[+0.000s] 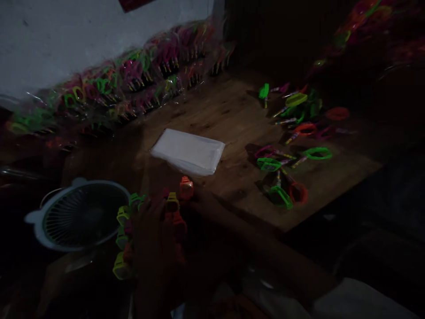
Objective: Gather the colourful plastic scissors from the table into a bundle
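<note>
The picture is very dark and somewhat blurred. My left hand (pixel 151 235) is wrapped around a bunch of bright toy watches. A yellow watch (pixel 121 268) and a green watch (pixel 122 239) stick out on its left side, with another orange one (pixel 179 223) on its right. My right hand (pixel 202 204) comes in from the right, its fingers closed at an orange toy watch (pixel 186 188) at the top of the bunch. Shadow hides most of its fingers. Beyond the hands lies a flat white stack in clear plastic (pixel 189 153) on the wooden table (pixel 232 186).
Loose coloured toy watches, such as a green one (pixel 318 153), are scattered at the table's right. Clear bags of similar pieces (pixel 133 75) line the wall at the back left. A light-coloured round fan (pixel 84 215) stands left of my hands. The table's edge runs at right.
</note>
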A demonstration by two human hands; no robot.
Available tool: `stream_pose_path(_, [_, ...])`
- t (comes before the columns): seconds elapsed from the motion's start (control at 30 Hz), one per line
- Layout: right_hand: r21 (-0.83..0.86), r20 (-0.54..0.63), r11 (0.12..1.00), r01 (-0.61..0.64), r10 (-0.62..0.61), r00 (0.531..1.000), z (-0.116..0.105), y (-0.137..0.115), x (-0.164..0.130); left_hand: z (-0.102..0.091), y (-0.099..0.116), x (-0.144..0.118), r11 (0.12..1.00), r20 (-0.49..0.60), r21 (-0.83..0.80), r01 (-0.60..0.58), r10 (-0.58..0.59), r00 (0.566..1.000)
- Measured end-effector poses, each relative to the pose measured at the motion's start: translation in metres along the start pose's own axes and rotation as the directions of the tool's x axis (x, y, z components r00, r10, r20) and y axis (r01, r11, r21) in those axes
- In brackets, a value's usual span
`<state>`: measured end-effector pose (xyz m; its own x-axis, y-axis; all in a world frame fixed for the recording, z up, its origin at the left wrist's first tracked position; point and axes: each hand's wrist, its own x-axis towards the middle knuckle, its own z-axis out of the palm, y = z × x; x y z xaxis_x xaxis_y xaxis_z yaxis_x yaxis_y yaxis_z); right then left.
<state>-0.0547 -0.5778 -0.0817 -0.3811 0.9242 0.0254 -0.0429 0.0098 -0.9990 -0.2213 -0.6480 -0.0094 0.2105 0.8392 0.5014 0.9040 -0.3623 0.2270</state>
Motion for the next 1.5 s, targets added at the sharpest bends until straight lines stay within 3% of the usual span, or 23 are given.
stream_pose_path(0.1, [0.011, 0.015, 1.0, -0.01, 0.01, 1.0, -0.002, -0.004, -0.003, -0.002, 0.008, 0.001, 0.997, 0.006, -0.037, 0.066, -0.065, 0.998])
stream_pose_path(0.2, [0.135, 0.015, 0.991, 0.005, -0.007, 1.0, 0.004, -0.005, -0.004, -0.005, 0.017, 0.004, 0.986, 0.005, -0.093, 0.138, -0.138, 0.99])
stream_pose_path(0.3, [0.216, -0.018, 0.976, -0.018, 0.023, 1.0, 0.009, -0.001, -0.004, -0.006, 0.018, 0.003, 0.988, 0.027, -0.08, 0.135, -0.133, 0.991])
stream_pose_path(0.4, [0.16, -0.054, 0.985, -0.069, 0.079, 0.995, 0.009, 0.002, -0.007, -0.006, 0.016, 0.001, 0.994, 0.007, -0.054, 0.095, -0.095, 0.995])
stream_pose_path(0.57, [-0.03, -0.104, 0.993, -0.115, 0.111, 0.988, 0.014, -0.007, -0.02, -0.009, 0.022, 0.003, 0.989, 0.034, -0.082, 0.126, -0.123, 0.992])
stream_pose_path(0.67, [-0.123, -0.034, 0.991, -0.053, 0.049, 0.998, 0.019, -0.012, -0.022, -0.012, 0.027, 0.004, 0.98, 0.071, -0.103, 0.169, -0.162, 0.984])
stream_pose_path(0.73, [-0.018, -0.024, 0.999, -0.051, 0.05, 0.998, 0.017, -0.011, -0.017, -0.011, 0.025, 0.003, 0.978, 0.096, -0.111, 0.179, -0.169, 0.981])
stream_pose_path(0.87, [0.362, -0.103, 0.907, -0.215, 0.268, 0.958, 0.008, 0.004, -0.002, -0.006, 0.014, -0.003, 0.979, 0.091, -0.131, 0.155, -0.144, 0.985])
stream_pose_path(0.93, [0.386, -0.112, 0.896, -0.22, 0.283, 0.953, 0.006, 0.01, 0.001, -0.005, 0.012, -0.004, 0.975, 0.1, -0.135, 0.176, -0.163, 0.982])
stream_pose_path(1.03, [0.239, -0.124, 0.96, -0.143, 0.176, 0.976, 0.009, 0.011, -0.001, -0.007, 0.018, -0.002, 0.963, 0.116, -0.15, 0.223, -0.206, 0.972])
stream_pose_path(1.13, [-0.037, -0.097, 0.997, -0.067, 0.063, 0.993, 0.015, 0.0, -0.008, -0.012, 0.027, 0.003, 0.962, 0.094, -0.146, 0.232, -0.22, 0.971])
stream_pose_path(1.27, [-0.257, -0.072, 0.959, -0.117, 0.102, 0.992, 0.031, -0.013, -0.015, -0.012, 0.029, 0.005, 0.967, 0.096, -0.129, 0.218, -0.207, 0.974])
stream_pose_path(1.4, [-0.277, -0.106, 0.946, -0.171, 0.146, 0.983, 0.042, -0.017, -0.015, -0.006, 0.014, 0.004, 0.995, 0.104, -0.034, 0.092, -0.088, 0.991])
stream_pose_path(1.5, [-0.357, 0.026, 0.934, -0.003, 0.013, 1.0, 0.016, -0.03, -0.013, -0.003, 0.004, 0.008, 0.995, 0.132, -0.03, -0.094, 0.097, 0.986])
